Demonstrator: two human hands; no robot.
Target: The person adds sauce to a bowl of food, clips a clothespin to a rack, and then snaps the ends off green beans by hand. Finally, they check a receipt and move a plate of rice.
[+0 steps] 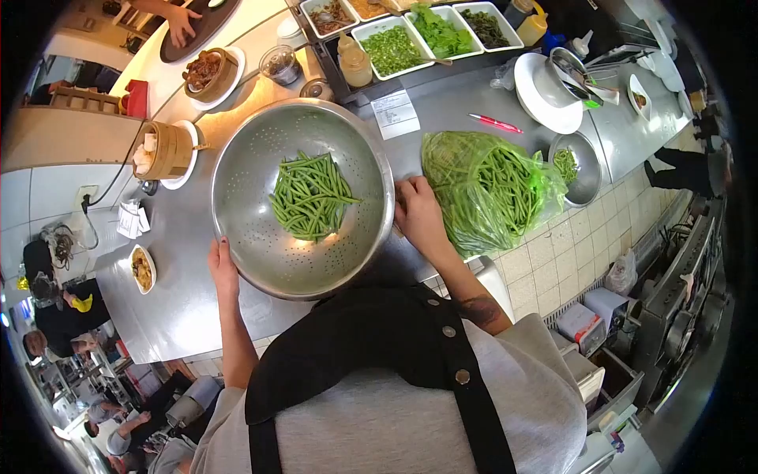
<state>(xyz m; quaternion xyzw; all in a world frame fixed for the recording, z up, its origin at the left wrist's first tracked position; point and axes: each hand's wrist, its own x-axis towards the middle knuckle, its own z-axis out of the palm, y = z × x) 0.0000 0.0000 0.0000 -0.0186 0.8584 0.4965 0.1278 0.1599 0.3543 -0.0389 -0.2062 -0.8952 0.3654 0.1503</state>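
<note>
A large steel colander point(260, 150) with a heap of green beans point(312, 196) in its middle is in front of my body. My left hand point(224, 267) is at the colander's lower left rim, thumb over the edge, its other fingers hidden beneath. My right hand point(420, 213) is beside the right rim, fingers curled, their tips partly out of sight. Just right of that hand lies a green plastic bag point(466, 186) full of beans. A small steel bowl point(584, 170) with green pieces stands beyond the bag.
Behind the colander are bamboo baskets point(170, 150) on plates and a sauce bottle point(355, 67). White trays of chopped greens point(392, 49) line the back. A paper slip point(395, 114), a red pen point(496, 123) and a white plate point(537, 110) lie on the steel counter point(189, 276). Another person's hand point(181, 25) is at upper left.
</note>
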